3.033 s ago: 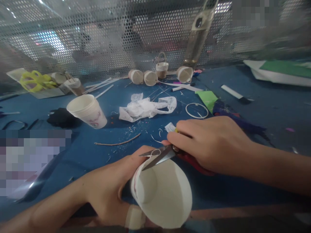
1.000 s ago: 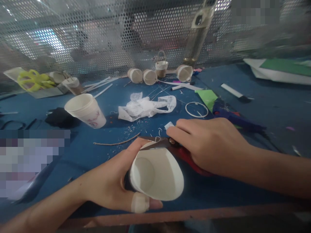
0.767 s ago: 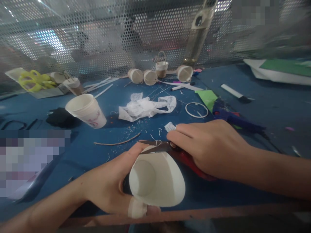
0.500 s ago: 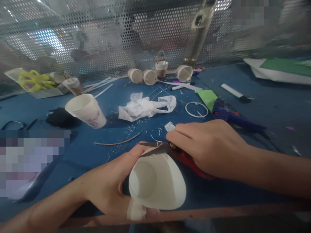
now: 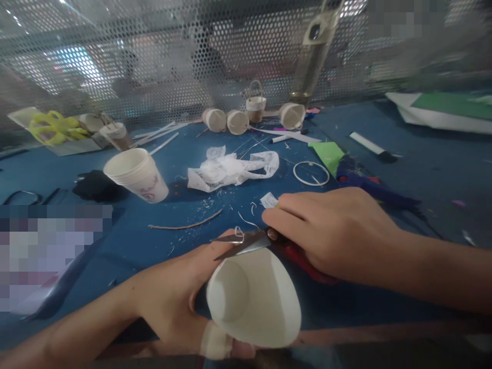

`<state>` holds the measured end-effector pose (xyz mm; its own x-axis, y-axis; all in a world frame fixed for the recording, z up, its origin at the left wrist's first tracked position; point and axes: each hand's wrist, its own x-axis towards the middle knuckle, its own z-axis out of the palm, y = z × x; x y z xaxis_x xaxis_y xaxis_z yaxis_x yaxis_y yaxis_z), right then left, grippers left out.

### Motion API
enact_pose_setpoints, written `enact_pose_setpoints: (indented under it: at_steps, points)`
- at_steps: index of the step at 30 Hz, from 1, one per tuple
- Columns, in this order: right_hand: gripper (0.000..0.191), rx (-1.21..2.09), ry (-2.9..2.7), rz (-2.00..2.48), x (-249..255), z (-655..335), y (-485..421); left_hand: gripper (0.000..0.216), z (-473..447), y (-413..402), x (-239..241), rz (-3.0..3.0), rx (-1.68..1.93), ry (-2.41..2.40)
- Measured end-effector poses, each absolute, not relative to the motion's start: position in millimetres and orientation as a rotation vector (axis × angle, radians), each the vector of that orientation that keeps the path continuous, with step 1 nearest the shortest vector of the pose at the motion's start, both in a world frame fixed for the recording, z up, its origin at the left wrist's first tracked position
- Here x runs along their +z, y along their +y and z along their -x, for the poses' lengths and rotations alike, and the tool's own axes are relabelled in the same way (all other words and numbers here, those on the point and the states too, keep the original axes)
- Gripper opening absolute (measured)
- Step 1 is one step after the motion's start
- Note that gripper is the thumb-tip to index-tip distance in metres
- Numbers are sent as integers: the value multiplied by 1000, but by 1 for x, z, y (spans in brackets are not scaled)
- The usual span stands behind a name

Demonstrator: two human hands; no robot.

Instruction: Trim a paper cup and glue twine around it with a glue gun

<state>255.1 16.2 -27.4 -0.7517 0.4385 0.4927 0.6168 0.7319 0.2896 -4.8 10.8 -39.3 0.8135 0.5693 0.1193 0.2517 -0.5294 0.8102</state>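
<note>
My left hand is wrapped round a white paper cup, its mouth tilted toward me and squeezed out of round. Tape covers part of the left thumb. My right hand grips red-handled scissors, with the blades parted and pointing left across the cup's upper rim. A thin curled white strip sits at the blades. Just beyond lie a brown twisted cord and white scraps. Part of the scissors' handle is hidden under my right fingers.
Stacked paper cups lean at left, near a crumpled white plastic bag. Small cup baskets line the back by a perforated metal screen. A blue glue gun lies right, near a white ring and a marker.
The cup has shifted slightly down and right in my left hand. The scissor blades have spread wider, and a curled strip now shows at them.
</note>
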Motion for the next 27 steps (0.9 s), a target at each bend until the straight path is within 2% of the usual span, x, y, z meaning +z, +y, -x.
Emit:
enact_pose_setpoints:
  at_steps: [3,10,27]
  points:
    - [29,-521,-2518,845,-27,-255,17,76,7,10,-40,-2034,454,444]
    - [30,-370,-2613,908,-28,-256,19,65,7,13,-36,-1980,532,395]
    - [22,-614,-2621,864,-28,-258,16,74,8,13,-41,-2207,497,358]
